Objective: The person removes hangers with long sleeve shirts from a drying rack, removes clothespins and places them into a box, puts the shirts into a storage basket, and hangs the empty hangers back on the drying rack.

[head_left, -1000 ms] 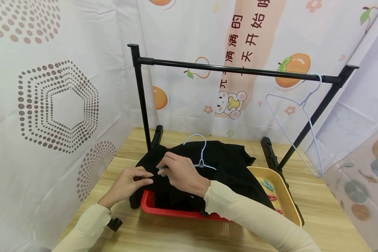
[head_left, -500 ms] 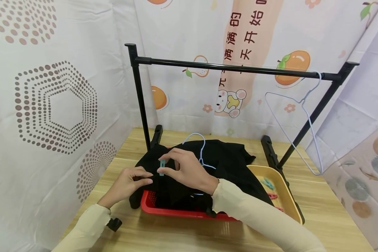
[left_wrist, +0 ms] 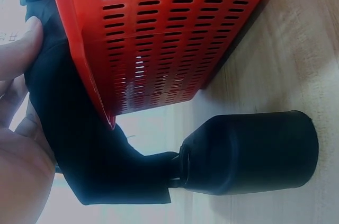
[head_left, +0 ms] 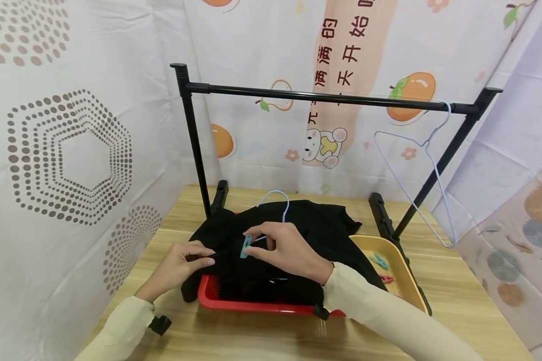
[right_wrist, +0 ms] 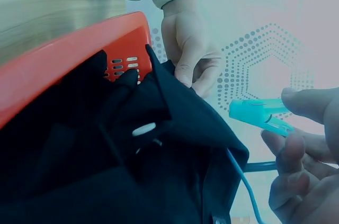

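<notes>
A black garment [head_left: 316, 220] lies heaped over the red basket [head_left: 262, 307], with the hook of a light-blue hanger [head_left: 285, 205] sticking up from it. At its left side, my left hand [head_left: 178, 265] pinches the cloth between thumb and fingers; the left wrist view shows the black fabric [left_wrist: 79, 118] hanging beside the basket wall [left_wrist: 159, 33]. My right hand [head_left: 293, 250] pinches a teal clothespin [head_left: 246, 246] above the garment, a short way right of the left fingertips. In the right wrist view the clothespin [right_wrist: 251, 112] is apart from the cloth.
A black rack [head_left: 316, 96] spans the back, a second light-blue hanger [head_left: 429, 143] hanging at its right end. Right of the basket, a yellow tray [head_left: 414, 281] contains a teal clothespin [head_left: 379, 260] and a red clothespin [head_left: 386, 279]. A black cylindrical piece [left_wrist: 254, 152] lies near the basket.
My right hand has drawn back to the right with the clothespin, which was mostly hidden by the fingers and now shows tilted. My left hand keeps its pinch on the garment.
</notes>
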`<move>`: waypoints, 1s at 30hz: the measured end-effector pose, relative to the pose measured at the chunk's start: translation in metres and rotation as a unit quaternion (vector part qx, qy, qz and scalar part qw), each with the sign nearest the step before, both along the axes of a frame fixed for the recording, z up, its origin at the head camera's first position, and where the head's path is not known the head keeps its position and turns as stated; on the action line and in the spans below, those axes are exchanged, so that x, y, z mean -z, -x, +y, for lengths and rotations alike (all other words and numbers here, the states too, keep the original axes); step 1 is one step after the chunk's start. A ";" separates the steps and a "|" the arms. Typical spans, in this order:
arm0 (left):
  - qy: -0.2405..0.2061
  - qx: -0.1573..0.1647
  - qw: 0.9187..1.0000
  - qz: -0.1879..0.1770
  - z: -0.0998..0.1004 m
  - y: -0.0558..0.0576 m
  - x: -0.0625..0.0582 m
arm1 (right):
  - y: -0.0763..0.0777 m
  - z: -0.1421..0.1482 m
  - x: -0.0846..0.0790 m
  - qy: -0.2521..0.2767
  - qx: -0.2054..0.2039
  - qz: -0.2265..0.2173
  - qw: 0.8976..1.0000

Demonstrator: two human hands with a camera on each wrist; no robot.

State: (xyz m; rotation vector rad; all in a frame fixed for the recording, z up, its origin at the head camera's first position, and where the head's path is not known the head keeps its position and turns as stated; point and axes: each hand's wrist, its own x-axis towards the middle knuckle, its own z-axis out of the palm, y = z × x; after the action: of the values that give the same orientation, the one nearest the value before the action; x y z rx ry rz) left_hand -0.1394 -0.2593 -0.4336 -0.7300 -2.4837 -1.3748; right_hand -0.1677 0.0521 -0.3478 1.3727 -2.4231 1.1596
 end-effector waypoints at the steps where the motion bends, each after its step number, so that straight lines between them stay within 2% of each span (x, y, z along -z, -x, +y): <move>1: 0.000 -0.001 1.000 0.001 -0.001 0.000 0.000 | 0.000 0.002 0.000 0.000 0.002 -0.002 1.000; 13: 0.002 -0.002 1.000 0.013 0.000 -0.001 0.001 | -0.002 0.029 0.004 0.002 0.033 -0.021 0.999; 22: 0.003 -0.004 1.000 0.016 0.000 -0.001 0.001 | -0.004 0.047 0.004 0.014 0.046 -0.010 0.999; 30: 0.000 -0.006 1.000 0.025 0.001 0.000 0.002 | -0.006 0.064 0.006 0.020 0.076 -0.026 0.997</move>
State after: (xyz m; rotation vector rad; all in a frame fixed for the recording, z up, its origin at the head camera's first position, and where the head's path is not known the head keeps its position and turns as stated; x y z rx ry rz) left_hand -0.1393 -0.2580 -0.4357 -0.7395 -2.4471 -1.3354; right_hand -0.1614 0.1159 -0.3540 1.1383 -2.4752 1.2144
